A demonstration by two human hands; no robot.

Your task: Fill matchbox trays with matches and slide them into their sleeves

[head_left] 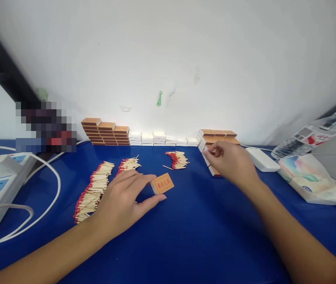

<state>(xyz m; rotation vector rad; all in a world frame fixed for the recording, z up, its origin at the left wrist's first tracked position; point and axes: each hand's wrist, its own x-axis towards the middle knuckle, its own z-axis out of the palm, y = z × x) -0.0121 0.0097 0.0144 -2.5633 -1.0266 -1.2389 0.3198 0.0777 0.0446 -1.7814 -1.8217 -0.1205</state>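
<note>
My left hand [126, 193] grips an orange-brown matchbox [164, 184] by its edges between thumb and fingers, label side showing. My right hand [230, 159] is closed, thumb and fingertips together, at the front of the right stack of matchboxes [218, 133]. Whatever its fingertips may hold is hidden. Beside and behind my left hand lie a long row of red-tipped matches [92, 191] and a second pile of matches [128, 163], partly covered by the hand. A smaller bunch of matches [180, 160] lies between the hands.
Along the wall stand a stepped stack of matchboxes [105, 133] and low stacks of white matchbox trays [159, 138]. A power strip [0, 185] with white cables is at left. At right are a white adapter-like block [263, 159], a tissue pack [311, 177] and a plastic bottle [310, 136].
</note>
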